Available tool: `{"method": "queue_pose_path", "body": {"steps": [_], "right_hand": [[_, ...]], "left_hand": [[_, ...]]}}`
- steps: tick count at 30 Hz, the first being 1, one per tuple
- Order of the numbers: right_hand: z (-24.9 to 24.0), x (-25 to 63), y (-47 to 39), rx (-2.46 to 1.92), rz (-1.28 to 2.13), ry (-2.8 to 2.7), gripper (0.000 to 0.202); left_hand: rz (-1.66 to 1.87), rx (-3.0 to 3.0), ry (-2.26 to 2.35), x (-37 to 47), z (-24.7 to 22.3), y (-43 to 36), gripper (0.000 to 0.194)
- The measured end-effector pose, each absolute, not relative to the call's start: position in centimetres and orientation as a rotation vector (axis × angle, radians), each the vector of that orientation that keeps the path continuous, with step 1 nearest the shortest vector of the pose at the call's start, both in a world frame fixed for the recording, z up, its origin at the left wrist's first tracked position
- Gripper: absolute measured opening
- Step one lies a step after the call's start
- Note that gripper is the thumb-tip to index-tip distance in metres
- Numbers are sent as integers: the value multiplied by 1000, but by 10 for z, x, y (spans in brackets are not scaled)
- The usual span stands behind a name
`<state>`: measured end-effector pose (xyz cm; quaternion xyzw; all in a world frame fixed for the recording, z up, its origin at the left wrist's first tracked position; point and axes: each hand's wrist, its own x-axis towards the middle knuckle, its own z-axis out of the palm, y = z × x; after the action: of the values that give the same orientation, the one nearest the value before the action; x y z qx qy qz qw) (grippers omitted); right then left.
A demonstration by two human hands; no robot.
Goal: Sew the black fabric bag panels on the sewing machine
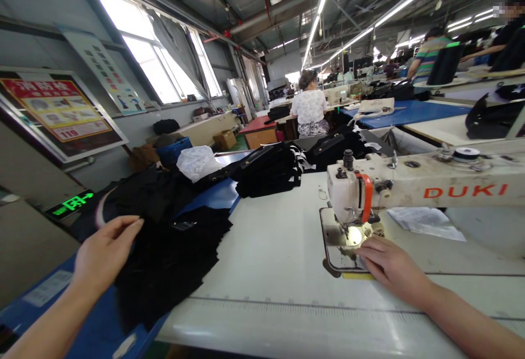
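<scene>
A white sewing machine (pixel 410 181) with an orange lever stands on the right of the pale table. Its lamp lights the metal needle plate (pixel 338 255). My right hand (pixel 394 266) rests at the right of that plate, fingers together near the needle; whatever they may hold is too small to make out. On the left, my left hand (pixel 107 244) is above a pile of black fabric pieces (pixel 176 260), thumb and forefinger pinched together at the cloth's edge. Whether fabric lies between those fingertips cannot be seen clearly.
Black bundles with white tags (pixel 268 170) lie behind the table's far edge, beside a white plastic bag (pixel 198 163). A folded white sheet (pixel 426 222) lies under the machine arm. A ruler strip (pixel 287 305) runs along the front. A seated person (pixel 310 106) is farther back.
</scene>
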<state>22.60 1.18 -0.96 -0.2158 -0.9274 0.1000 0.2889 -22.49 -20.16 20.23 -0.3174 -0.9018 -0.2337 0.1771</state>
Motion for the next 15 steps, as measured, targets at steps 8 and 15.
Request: {"method": "queue_pose_path", "body": {"steps": [8, 15], "right_hand": [[-2, 223, 14, -599, 248, -2464, 28], [5, 209, -10, -823, 676, -2227, 24]], "left_hand": [[-1035, -1620, -2625, -98, 143, -127, 32], [-1532, -1977, -2854, -28, 72, -63, 29]]}}
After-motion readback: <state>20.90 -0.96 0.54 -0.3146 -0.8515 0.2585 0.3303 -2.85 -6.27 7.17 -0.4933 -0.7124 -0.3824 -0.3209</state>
